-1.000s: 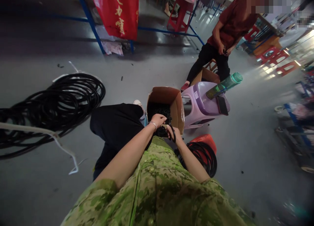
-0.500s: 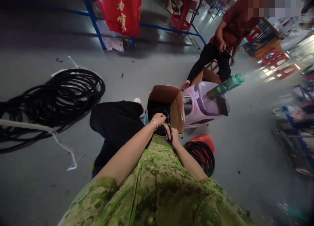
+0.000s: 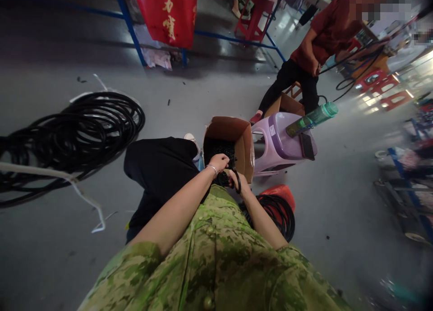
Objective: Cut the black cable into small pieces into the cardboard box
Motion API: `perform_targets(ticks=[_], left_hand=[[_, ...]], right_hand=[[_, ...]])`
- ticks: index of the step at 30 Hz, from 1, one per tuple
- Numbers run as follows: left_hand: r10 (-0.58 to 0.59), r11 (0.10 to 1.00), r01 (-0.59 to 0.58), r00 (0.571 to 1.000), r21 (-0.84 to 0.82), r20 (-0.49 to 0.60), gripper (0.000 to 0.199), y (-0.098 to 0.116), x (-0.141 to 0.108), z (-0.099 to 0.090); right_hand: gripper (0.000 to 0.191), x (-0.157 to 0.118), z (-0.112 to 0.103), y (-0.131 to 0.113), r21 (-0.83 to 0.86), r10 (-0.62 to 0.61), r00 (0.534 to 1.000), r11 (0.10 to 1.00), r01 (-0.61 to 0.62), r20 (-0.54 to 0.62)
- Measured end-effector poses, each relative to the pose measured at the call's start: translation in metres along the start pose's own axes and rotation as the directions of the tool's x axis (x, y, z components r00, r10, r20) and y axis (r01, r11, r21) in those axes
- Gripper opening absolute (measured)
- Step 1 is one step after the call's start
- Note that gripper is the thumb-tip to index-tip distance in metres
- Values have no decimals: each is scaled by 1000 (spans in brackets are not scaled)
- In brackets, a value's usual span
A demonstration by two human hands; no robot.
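Note:
Both my hands are over the open cardboard box [image 3: 244,155] in front of me. My left hand [image 3: 219,162], with a bracelet at its wrist, is closed in a pinch; what its fingers hold is too small to make out. Close beside it, my right hand [image 3: 241,184] is closed on what look like black-handled scissors [image 3: 238,179], whose curved handle shows over the hand. Their blades are hard to see against the dark contents. Small black pieces [image 3: 221,149] fill the bottom of the box.
Black hose coils [image 3: 98,121] lie on the floor at left. Another black coil [image 3: 282,214] rests on a red bag [image 3: 284,194] at right. A purple stool [image 3: 270,144] carries a green bottle [image 3: 313,118] and a phone [image 3: 307,146]. A co-worker [image 3: 321,45] sits beyond.
My left hand has hardly moved. The scissors' handle in my right hand has swung slightly outward to the right. The co-worker has stretched a black hose out to the right.

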State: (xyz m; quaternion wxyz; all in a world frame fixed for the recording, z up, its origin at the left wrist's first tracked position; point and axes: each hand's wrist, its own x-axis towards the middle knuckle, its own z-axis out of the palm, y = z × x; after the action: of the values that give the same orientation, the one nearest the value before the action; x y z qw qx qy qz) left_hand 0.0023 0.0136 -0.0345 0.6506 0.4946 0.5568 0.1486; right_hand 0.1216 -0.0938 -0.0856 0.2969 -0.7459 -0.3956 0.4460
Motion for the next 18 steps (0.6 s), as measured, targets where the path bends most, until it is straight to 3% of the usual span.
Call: perform_targets(ticks=[7,18], left_hand=[[-7,1000,7,1000,-14,4,10,5,-6,-1],[5,997,-4,1000,74,-14,13,-3,1,0]], right_hand=[[60,-6,-4,-5,-113,-6,999,994,0,-49],[63,-20,7,-1,-204,-84,990,977,60,-110]])
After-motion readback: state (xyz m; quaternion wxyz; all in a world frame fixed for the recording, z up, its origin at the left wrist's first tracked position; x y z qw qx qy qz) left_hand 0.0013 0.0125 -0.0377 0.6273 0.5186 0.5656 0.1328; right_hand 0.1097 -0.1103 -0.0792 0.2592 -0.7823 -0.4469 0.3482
